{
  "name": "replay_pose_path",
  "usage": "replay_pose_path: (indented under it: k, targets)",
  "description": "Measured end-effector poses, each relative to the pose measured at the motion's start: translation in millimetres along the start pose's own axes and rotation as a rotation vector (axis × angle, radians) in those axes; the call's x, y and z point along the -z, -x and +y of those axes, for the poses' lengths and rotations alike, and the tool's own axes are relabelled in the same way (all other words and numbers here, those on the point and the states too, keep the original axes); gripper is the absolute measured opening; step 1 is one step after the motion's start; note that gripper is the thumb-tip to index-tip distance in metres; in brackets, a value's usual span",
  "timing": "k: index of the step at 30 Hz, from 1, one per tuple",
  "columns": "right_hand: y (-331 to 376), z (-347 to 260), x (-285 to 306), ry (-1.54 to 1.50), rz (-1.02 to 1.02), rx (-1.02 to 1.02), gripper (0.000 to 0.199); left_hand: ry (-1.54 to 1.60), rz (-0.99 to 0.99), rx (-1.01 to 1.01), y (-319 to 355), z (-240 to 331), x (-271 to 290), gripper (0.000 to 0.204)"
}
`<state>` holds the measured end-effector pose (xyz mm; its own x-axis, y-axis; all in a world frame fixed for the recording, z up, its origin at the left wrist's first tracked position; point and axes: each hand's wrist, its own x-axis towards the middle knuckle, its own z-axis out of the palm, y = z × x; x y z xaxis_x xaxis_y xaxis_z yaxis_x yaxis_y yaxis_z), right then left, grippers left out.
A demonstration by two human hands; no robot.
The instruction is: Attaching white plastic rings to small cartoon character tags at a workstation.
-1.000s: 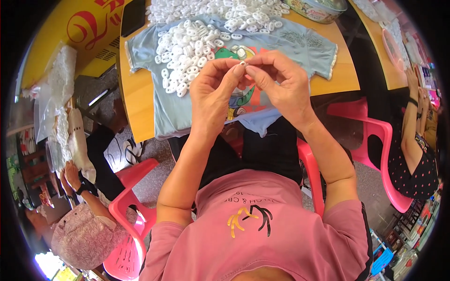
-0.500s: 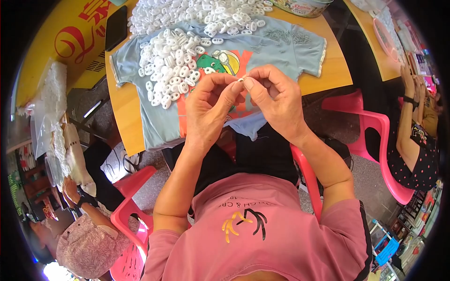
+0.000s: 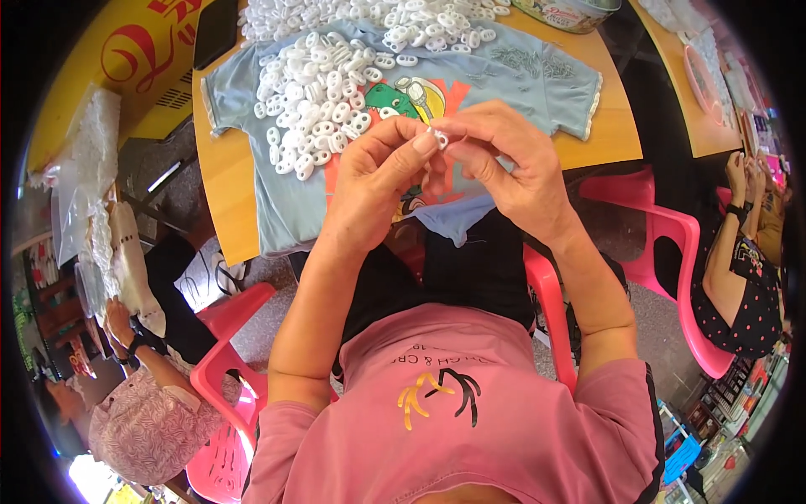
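Observation:
My left hand [image 3: 369, 181] pinches a small white two-holed plastic piece [image 3: 442, 141] between thumb and forefinger, above the near part of the shirt. My right hand [image 3: 516, 164] meets it from the right, with curled fingers and its fingertips at the same piece. Part of the piece is hidden by the fingertips. Beyond my hands, a heap of similar white two-holed pieces [image 3: 315, 101] lies on a light blue printed T-shirt [image 3: 290, 214]. Small dark metal bits [image 3: 533, 60] form a loose pile on the shirt's right side.
The shirt covers much of a wooden table [image 3: 228, 206]. More white pieces spread along the far side, near a dark phone [image 3: 216, 34] and a round tub [image 3: 571, 13]. Pink chairs [image 3: 663, 227] stand at both sides. Other people sit at left and right.
The right fingers have shifted and the white piece has turned, so a hole now shows between the fingertips. My view has moved slightly, shifting the table in the picture.

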<state>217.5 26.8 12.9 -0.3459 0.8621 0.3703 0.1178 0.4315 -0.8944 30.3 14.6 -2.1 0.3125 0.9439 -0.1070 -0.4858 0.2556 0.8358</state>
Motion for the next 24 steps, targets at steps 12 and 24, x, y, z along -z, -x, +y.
replay_pose_path:
  k: [12, 24]
  targets:
    - [-0.9, -8.5, 4.7, 0.246, 0.009, 0.156, 0.013, -0.031, -0.055, 0.09, 10.1, 3.4, -8.7, 0.023]
    - [5.5, -15.4, -4.8, -0.21, 0.114, -0.267, 0.011, -0.183, 0.047, -0.111, 8.8, -8.4, -11.6, 0.014]
